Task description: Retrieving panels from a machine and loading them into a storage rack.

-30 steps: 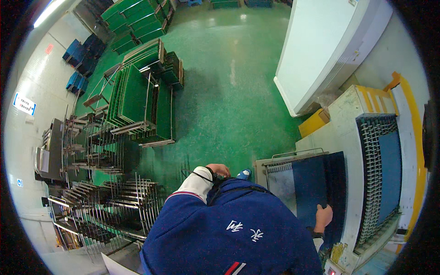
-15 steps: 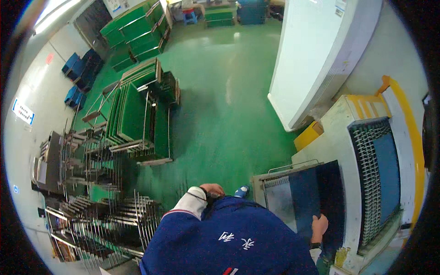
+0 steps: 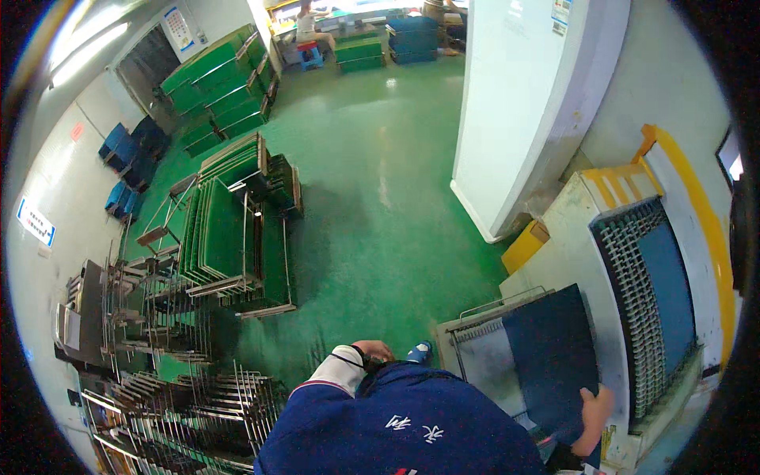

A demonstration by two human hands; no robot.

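Note:
My right hand (image 3: 595, 416) is closed around the right edge of a dark blue flat board (image 3: 552, 356), the thumb lying on its face. The board lies tilted over a pale metal-framed bed (image 3: 485, 360) with a row of small teeth along its far end. My left hand (image 3: 374, 348) is at the front of my blue jacket, apart from the board. Its fingers are partly hidden, so I cannot make out their pose.
Beside the board stands a pale machine (image 3: 546, 265) with an opening of metal rollers (image 3: 633, 293). A yellow box (image 3: 524, 245) and a white cabinet (image 3: 507, 119) stand beyond. Metal racks (image 3: 182, 412) and green boards (image 3: 226, 229) fill the left. Far off, a person (image 3: 311, 28) sits.
My right hand has moved right, toward the machine. The blue board's edge has shifted that way, covering the darker area seen before. My view has tilted up slightly.

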